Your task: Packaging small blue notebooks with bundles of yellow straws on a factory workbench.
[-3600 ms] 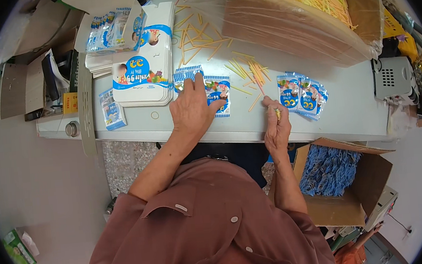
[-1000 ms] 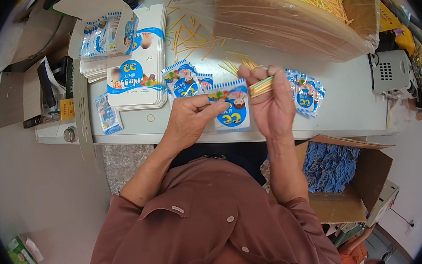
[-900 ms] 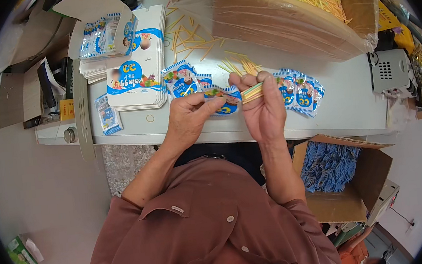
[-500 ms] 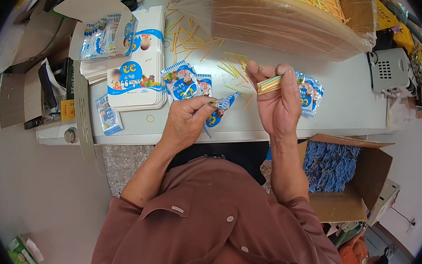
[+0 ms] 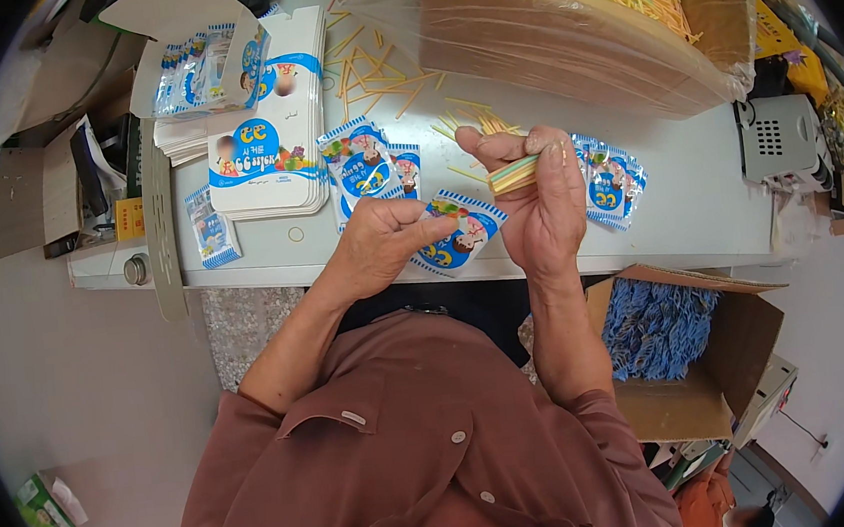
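Observation:
My left hand [image 5: 380, 247] pinches a blue and white printed packet [image 5: 458, 235] between thumb and fingers, near the table's front edge. Close to the packet's right side, my right hand [image 5: 547, 197] grips a small bundle of thin yellow, green and orange candy sticks [image 5: 515, 173] in its fingertips. The sticks point toward the packet but lie outside it. Behind my left hand lie more packets [image 5: 363, 163], overlapping one another. Past my right hand rest a few others [image 5: 611, 182]. Loose sticks [image 5: 475, 128] are scattered behind the bundle.
A big plastic-lined carton [image 5: 564, 50] of sticks stands at the back right. Flat printed cartons [image 5: 263, 167] are stacked on the left, beside an open display box [image 5: 205, 82] of packets. Below the table's right edge, a cardboard box [image 5: 671, 412] holds many blue packets.
The packet in my left hand has turned from edge-on to show its printed face. My right hand has moved slightly left with the bundle, nearer the packet.

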Demonstrator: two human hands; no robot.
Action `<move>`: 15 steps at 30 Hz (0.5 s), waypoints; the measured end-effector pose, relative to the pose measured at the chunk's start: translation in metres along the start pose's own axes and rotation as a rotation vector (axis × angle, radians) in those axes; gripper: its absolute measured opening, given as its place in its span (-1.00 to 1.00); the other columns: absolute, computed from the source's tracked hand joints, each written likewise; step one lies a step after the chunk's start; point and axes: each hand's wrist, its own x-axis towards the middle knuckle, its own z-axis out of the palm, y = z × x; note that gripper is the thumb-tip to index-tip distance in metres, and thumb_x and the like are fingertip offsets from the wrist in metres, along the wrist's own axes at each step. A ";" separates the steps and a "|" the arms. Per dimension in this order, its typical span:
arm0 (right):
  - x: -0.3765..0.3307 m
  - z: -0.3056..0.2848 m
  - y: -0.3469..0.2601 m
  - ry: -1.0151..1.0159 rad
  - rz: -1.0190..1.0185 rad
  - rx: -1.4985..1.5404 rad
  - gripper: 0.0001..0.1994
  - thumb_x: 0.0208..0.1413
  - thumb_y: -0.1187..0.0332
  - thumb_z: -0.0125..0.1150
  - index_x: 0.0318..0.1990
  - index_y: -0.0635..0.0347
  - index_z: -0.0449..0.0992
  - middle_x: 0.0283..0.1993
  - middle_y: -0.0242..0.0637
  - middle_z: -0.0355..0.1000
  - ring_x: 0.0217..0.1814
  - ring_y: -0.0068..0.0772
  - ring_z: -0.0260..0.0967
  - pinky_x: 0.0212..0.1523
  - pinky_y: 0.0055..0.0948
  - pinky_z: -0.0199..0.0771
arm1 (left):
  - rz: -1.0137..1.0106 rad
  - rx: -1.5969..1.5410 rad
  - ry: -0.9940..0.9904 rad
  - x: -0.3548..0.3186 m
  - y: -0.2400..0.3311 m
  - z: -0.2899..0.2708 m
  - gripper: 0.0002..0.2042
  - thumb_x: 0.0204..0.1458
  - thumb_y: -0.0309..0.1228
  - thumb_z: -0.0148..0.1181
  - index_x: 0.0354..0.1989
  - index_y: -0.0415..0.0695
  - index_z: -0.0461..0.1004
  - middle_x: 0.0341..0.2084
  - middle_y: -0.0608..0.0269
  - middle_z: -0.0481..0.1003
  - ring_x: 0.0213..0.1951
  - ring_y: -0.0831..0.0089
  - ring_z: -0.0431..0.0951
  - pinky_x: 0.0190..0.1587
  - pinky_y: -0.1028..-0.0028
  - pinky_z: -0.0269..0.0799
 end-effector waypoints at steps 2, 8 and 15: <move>0.000 -0.002 0.000 -0.022 -0.017 -0.009 -0.76 0.44 0.24 -0.25 -0.05 0.20 0.30 -0.02 0.10 0.50 0.22 0.17 0.38 0.36 0.08 0.21 | 0.043 0.031 -0.011 0.001 -0.002 -0.002 -0.79 0.18 -0.38 0.23 -0.24 -0.30 0.65 -0.41 0.30 0.62 -0.36 0.68 0.50 -0.29 0.58 0.44; 0.001 -0.006 0.002 -0.005 -0.036 0.095 -0.75 0.44 0.24 -0.24 -0.05 0.19 0.34 -0.02 0.08 0.51 0.22 0.15 0.39 0.38 0.08 0.19 | 0.041 0.034 -0.089 0.001 -0.008 -0.006 -0.79 0.21 -0.39 0.18 -0.24 -0.31 0.64 -0.39 0.30 0.62 -0.34 0.68 0.50 -0.26 0.59 0.45; -0.002 -0.002 0.004 0.034 0.018 0.179 -0.74 0.44 0.22 -0.24 -0.05 0.18 0.34 -0.02 0.07 0.52 0.24 0.15 0.37 0.38 0.00 0.22 | -0.085 -0.144 -0.105 -0.002 0.003 0.007 -0.82 0.19 -0.43 0.21 -0.26 -0.32 0.64 -0.36 0.23 0.64 -0.32 0.63 0.56 -0.24 0.59 0.48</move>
